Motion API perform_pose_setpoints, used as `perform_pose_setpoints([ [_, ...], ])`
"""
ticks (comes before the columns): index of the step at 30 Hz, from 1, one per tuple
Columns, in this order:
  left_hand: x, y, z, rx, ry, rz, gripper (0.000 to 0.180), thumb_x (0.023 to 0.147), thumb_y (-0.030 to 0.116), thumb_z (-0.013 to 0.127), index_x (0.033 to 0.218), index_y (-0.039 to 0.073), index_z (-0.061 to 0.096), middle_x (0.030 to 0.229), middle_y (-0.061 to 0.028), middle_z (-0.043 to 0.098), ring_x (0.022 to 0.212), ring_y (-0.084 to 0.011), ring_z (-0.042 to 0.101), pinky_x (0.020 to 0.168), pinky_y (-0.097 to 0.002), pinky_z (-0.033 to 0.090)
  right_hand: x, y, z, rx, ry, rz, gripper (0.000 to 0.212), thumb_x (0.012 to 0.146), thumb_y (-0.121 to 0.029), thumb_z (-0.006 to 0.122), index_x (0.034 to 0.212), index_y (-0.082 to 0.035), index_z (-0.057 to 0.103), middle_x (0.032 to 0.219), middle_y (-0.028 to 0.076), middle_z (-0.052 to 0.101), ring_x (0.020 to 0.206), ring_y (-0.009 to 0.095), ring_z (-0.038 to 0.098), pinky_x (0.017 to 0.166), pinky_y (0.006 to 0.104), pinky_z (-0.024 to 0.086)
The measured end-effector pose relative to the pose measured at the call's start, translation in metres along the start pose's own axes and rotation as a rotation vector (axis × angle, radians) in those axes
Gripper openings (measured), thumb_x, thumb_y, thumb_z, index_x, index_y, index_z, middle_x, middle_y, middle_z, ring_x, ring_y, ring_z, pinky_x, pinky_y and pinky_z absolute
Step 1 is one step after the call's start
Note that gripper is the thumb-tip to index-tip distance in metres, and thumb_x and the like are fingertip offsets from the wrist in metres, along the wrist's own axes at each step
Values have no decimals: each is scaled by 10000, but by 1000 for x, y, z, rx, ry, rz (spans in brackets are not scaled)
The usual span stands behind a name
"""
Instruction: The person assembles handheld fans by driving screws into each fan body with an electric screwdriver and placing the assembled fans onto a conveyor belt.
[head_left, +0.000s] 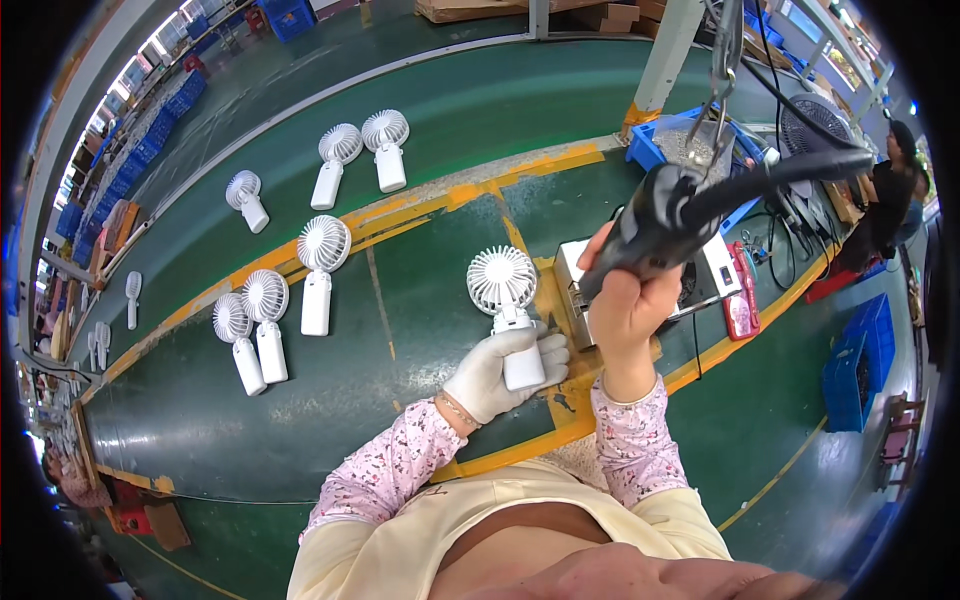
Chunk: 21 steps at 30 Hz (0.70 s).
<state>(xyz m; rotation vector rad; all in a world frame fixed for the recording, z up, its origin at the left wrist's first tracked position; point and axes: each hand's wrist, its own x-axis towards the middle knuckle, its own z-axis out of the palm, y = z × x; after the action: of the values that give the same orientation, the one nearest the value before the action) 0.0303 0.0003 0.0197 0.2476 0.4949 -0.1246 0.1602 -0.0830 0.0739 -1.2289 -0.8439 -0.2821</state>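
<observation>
My left hand [478,382], in a white glove, is closed around the handle of a white handheld fan [502,282]. The fan stands head away from me over the green work surface [420,300]. In my bare right hand [636,308] is a black electric screwdriver [655,225], hanging by a metal hook [722,70] with a thick cable. It is raised to the right of the fan, apart from it; its tip is hidden. To the left lie three more white fans: one alone [325,245] and a touching pair, a nearer-left fan [232,318] and its neighbour [265,296].
Beyond the yellow tape, several white fans [386,130] lie on a green belt [450,110]. Under the screwdriver sits a metal box [712,272] beside a red object [742,290]. A blue bin [648,145] of small parts is farther off. Another person [885,205] is at far right.
</observation>
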Motion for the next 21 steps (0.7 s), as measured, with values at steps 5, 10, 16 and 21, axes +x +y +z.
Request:
perform_pose_setpoints([
  [5,14,-11,-21,-130,-215,-9,191,859,52,562,1046,25,539,868,-96,588,769,-242,589,756,-377,505,11,11,9,-7,59,-64,469,925,-357,576,1137,48,468,737,67,605,617,107,585,562,225,456],
  [10,12,-19,-11,160,-8,120,131,839,25,581,963,32,540,831,-84,586,731,-217,615,637,-349,503,-7,3,29,311,62,123,642,888,-534,546,1199,11,415,788,95,582,614,144,563,556,254,454],
  [16,-2,-13,-9,1501,-141,767,117,791,82,650,903,48,656,821,-121,645,750,-275,630,685,-345,500,-19,-2,36,424,44,192,804,850,-609,546,1333,-1,338,827,120,565,627,195,571,585,309,484],
  [21,-3,-13,-11,1523,-119,761,146,758,125,685,893,71,687,849,-139,655,807,-325,628,720,-361,500,-23,-1,41,475,16,218,794,853,-603,547,1333,-5,339,828,120,567,621,190,570,583,298,482],
])
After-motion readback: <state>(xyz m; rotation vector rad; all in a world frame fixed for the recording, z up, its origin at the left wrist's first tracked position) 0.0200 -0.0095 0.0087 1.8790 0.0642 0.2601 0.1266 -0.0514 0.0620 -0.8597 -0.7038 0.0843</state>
